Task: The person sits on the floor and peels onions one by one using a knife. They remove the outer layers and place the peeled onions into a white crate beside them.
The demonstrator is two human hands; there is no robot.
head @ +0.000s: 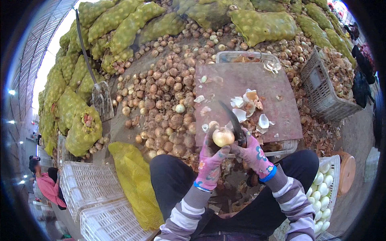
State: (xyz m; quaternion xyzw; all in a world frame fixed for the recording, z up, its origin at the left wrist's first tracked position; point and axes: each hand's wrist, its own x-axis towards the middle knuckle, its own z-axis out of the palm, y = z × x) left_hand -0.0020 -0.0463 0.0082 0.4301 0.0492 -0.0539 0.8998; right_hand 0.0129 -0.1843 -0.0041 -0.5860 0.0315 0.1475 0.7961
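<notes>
My left hand (210,162), in a pink flowered glove, grips an unpeeled onion (223,137) above the near edge of a reddish board (283,90). To its right, my right hand (252,152), gloved alike, is closed around the dark handle of a knife with a curved blade (230,114); the blade points up and away to the left. The thumbs are close together below the onion. Pieces of white and brown onion peel (240,115) lie on the board, which rests on a plastic crate (288,150).
Loose onions (162,99) spread left of the board, with full yellow-green mesh sacks (262,25) beyond. A shovel (102,99) leans at left. Crates hold peel (325,98) and peeled onions (321,192). Empty-looking white crates (90,186) and a yellow mesh bag (134,183) lie left; a person (49,186) sits farther off.
</notes>
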